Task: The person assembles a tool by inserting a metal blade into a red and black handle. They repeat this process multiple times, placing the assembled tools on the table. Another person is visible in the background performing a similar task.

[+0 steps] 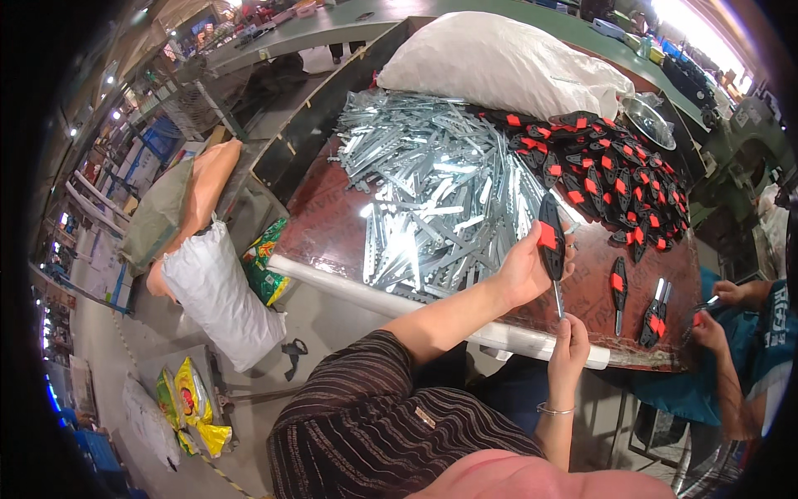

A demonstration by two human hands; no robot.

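My left hand (pixel 525 270) is wrapped round a black plastic handle with a red tab (pixel 551 241), held upright above the table. A narrow metal strip (pixel 559 298) sticks out of its lower end. Just below, my right hand (pixel 570 343) pinches that strip's tip between thumb and fingers. To the right, another handle with a strip (pixel 618 291) lies on the table, beside a pair of such pieces (pixel 655 316). A large heap of notched metal strips (pixel 440 200) spreads in front of my left hand. Beyond my hands is a pile of black-and-red handles (pixel 607 175).
A stuffed white sack (pixel 499 62) lies along the table's far side, near a metal bowl (pixel 648 123). A white roll (pixel 374 302) edges the table's front. At right, a co-worker's hands (pixel 713 320) hold a small piece. White bags (pixel 224 291) stand on the floor at left.
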